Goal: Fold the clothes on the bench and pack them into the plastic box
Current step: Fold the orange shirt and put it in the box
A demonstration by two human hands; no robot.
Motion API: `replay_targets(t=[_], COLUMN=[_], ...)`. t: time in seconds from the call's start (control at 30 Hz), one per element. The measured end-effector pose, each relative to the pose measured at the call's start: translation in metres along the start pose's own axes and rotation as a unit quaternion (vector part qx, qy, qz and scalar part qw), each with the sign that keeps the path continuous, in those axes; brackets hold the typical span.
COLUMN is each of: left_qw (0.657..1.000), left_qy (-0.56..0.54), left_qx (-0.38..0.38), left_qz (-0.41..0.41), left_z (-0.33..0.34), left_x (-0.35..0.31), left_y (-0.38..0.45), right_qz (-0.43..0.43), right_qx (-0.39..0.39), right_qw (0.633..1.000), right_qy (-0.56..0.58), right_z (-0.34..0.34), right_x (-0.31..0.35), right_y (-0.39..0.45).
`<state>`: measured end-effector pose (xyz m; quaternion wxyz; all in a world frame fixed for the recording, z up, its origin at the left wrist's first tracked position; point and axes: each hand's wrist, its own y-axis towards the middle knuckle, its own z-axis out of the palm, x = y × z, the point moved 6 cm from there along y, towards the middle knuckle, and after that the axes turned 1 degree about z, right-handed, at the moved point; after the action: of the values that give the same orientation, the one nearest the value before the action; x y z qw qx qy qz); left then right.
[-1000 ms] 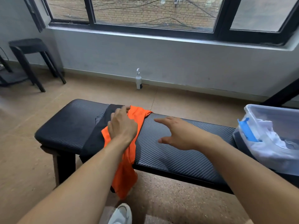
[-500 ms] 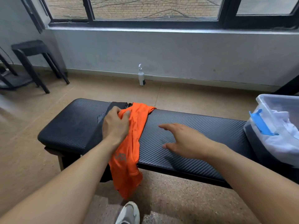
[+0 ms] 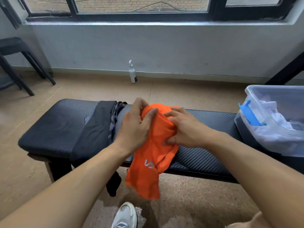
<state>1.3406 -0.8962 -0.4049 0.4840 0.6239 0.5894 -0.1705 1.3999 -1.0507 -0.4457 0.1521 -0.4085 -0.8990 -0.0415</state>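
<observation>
Tan floor, grey wall under a black-framed window, and a black padded table (image 3: 205, 125) across the middle. Both hands bunch the bright orange mesh garment (image 3: 154, 145) at its centre: left hand (image 3: 134, 127) grips the top with curled fingers, right hand (image 3: 184, 129) pinches beside it, forearms converging. Black clothing (image 3: 97, 125) lies left; clear plastic box (image 3: 271, 116) sits right.

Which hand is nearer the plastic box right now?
Right. The right hand grips the orange garment mid-bench, on the side toward the plastic box at the bench's right end. The left hand grips the same garment farther from the box.
</observation>
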Motion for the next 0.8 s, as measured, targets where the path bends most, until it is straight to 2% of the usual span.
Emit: replay_targets(t=[0.13,0.2,0.3,0.4,0.43,0.5,0.57,0.6,0.67,0.73,0.8], left_qw=[0.991,0.984,0.991,0.995,0.996,0.996,0.995,0.996,0.995,0.989,0.986], left_qy=[0.127,0.167,0.105,0.049,0.054,0.088,0.091,0.073,0.051,0.092,0.124], left_qx=[-0.040,-0.055,-0.052,-0.050,-0.041,-0.009,0.029,0.042,0.080,0.107,0.058], left_qz=[-0.003,0.016,0.065,0.077,0.064,0.018,-0.018,-0.030,-0.044,-0.043,-0.098], left_z=[-0.017,-0.021,-0.020,-0.021,-0.021,-0.019,-0.015,-0.013,-0.007,0.000,-0.004], left_x=[0.014,0.012,0.004,0.002,0.005,0.016,0.020,0.021,0.023,0.031,0.046], left_y=[0.007,0.008,0.010,0.011,0.012,0.012,0.011,0.011,0.011,0.010,0.012], right_qz=[-0.049,-0.078,-0.098,-0.103,-0.089,-0.013,0.095,0.138,0.190,0.219,0.224], right_qx=[0.016,0.023,0.066,0.094,0.069,-0.054,-0.198,-0.243,-0.299,-0.350,-0.401], right_qw=[0.999,0.996,0.979,0.970,0.973,0.977,0.959,0.946,0.924,0.897,0.873], right_qy=[-0.017,0.031,0.168,0.197,0.201,0.208,0.182,0.164,0.147,0.155,0.165], right_z=[-0.024,-0.035,-0.046,-0.045,-0.045,-0.051,-0.061,-0.063,-0.064,-0.067,-0.074], right_x=[0.024,0.043,0.065,0.071,0.066,0.039,0.000,-0.017,-0.039,-0.050,-0.053], right_y=[-0.014,-0.021,-0.034,-0.043,-0.041,-0.034,-0.033,-0.034,-0.038,-0.042,-0.046])
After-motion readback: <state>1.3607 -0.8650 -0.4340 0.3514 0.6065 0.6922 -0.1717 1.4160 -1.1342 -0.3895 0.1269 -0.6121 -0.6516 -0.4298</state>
